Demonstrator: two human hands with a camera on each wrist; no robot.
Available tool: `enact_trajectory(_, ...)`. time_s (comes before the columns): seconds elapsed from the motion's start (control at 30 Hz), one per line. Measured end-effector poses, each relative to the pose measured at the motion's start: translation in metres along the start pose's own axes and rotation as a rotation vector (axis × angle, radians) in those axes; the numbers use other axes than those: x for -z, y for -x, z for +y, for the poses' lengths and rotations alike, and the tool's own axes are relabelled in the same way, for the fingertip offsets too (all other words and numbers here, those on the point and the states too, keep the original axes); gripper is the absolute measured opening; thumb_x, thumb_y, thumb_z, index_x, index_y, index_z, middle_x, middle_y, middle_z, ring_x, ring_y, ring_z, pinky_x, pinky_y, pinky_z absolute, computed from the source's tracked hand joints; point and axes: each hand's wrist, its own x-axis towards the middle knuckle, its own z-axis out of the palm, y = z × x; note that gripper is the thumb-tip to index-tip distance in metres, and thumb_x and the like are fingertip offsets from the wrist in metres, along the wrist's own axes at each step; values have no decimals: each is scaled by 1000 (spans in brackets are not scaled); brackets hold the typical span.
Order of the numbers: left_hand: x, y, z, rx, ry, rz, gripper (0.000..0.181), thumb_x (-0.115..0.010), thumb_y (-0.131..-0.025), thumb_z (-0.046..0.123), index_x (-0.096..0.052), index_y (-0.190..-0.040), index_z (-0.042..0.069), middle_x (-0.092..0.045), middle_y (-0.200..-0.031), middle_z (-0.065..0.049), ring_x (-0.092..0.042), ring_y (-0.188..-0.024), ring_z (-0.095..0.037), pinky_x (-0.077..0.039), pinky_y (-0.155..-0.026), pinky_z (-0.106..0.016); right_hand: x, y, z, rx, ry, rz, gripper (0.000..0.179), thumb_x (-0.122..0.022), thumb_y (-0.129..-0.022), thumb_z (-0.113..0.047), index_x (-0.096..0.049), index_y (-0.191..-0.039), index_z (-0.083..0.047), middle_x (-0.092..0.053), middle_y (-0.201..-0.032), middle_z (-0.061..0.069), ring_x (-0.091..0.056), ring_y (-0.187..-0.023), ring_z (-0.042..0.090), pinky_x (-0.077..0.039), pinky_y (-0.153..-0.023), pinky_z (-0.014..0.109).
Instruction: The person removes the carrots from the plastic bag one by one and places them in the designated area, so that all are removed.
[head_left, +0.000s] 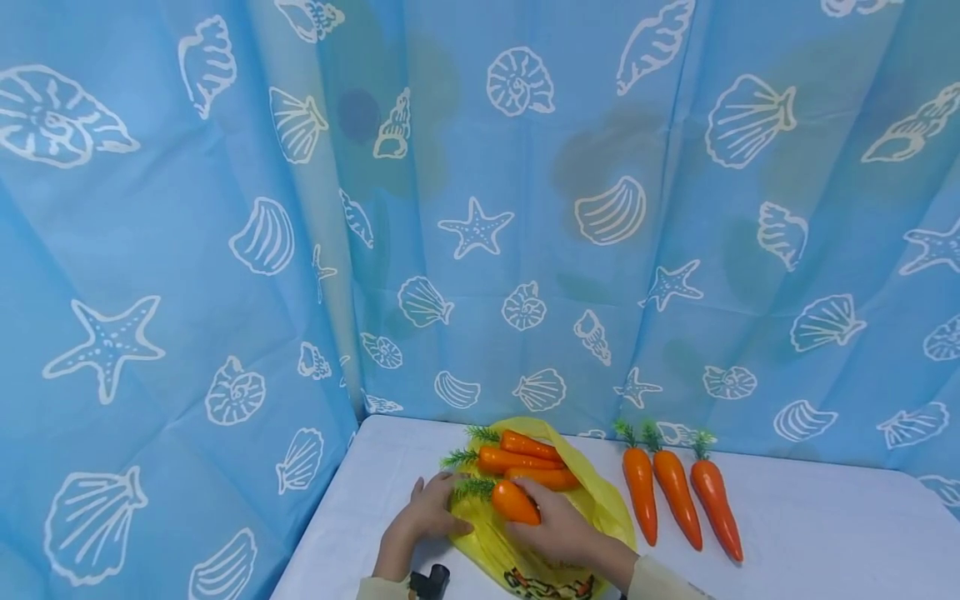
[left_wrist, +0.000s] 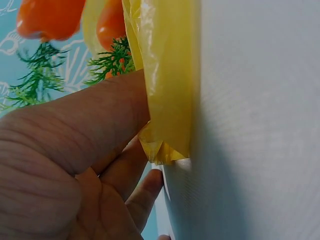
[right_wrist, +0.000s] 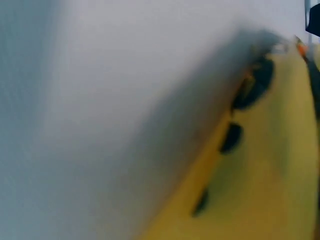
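A yellow plastic bag (head_left: pixel 607 500) lies on the white table with its opening to the left. My right hand (head_left: pixel 557 527) grips an orange toy carrot (head_left: pixel 514 502) with a green leafy top, over the bag. Three more carrots (head_left: pixel 517 461) lie behind it on the bag, tops to the left. My left hand (head_left: pixel 429 510) holds the bag's left edge. In the left wrist view its thumb (left_wrist: pixel 85 122) passes behind the yellow film (left_wrist: pixel 170 80), which hides the tip. The right wrist view shows only blurred bag (right_wrist: pixel 265 185) and table, not the hand.
Three carrots (head_left: pixel 677 498) lie side by side on the table (head_left: pixel 825 533) right of the bag, tops toward the back. A blue curtain (head_left: pixel 480 333) with shell prints stands behind and to the left. A small black object (head_left: pixel 431 581) is beside the left wrist.
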Motion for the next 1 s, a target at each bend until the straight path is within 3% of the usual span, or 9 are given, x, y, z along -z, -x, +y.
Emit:
enact_trajectory(0.13, 0, 1, 1, -8, -7, 7, 65, -85, -75, 21, -61, -134, 11, -54, -144, -16, -36, -142, -40, -3, -118, -70, 6, 2, -5, 28, -31, 35, 70, -67, -92, -40, -41, -147, -7, -62, -123, 8, -59, -90, 15, -56, -76, 34)
enact_trajectory(0.23, -1, 1, 0, -30, -24, 8, 60, -84, -76, 21, -63, -130, 10, -55, -143, -14, -37, -141, -40, -5, -117, -72, 11, 4, -8, 44, -63, 48, 70, -66, -94, -38, -38, -148, -5, -64, -112, 9, -61, -72, 15, -55, -63, 30)
enact_trajectory(0.4, -1, 1, -1, -50, -33, 4, 60, -83, -76, 22, -62, -132, 10, -54, -145, -9, -37, -141, -39, -5, -117, -71, 20, 8, -10, 43, -128, 68, 70, -64, -95, -39, -36, -150, -7, -63, -97, 9, -58, -49, 18, -54, -47, 34)
enact_trajectory(0.57, 0, 1, 0, -44, -36, 0, 61, -83, -77, 22, -62, -133, 9, -54, -145, -9, -35, -142, -40, -4, -118, -71, 32, 13, -13, 14, -160, 80, 69, -64, -94, -42, -36, -150, -12, -62, -99, 9, -57, -52, 18, -53, -47, 34)
enact_trajectory(1.0, 1, 3, 5, -1, -21, -8, 62, -83, -77, 21, -61, -134, 10, -53, -146, -8, -34, -143, -39, -2, -118, -70, 57, 32, -3, -59, -154, 113, 72, -66, -92, -45, -34, -150, -17, -60, -79, 9, -51, -47, 17, -50, -42, 30)
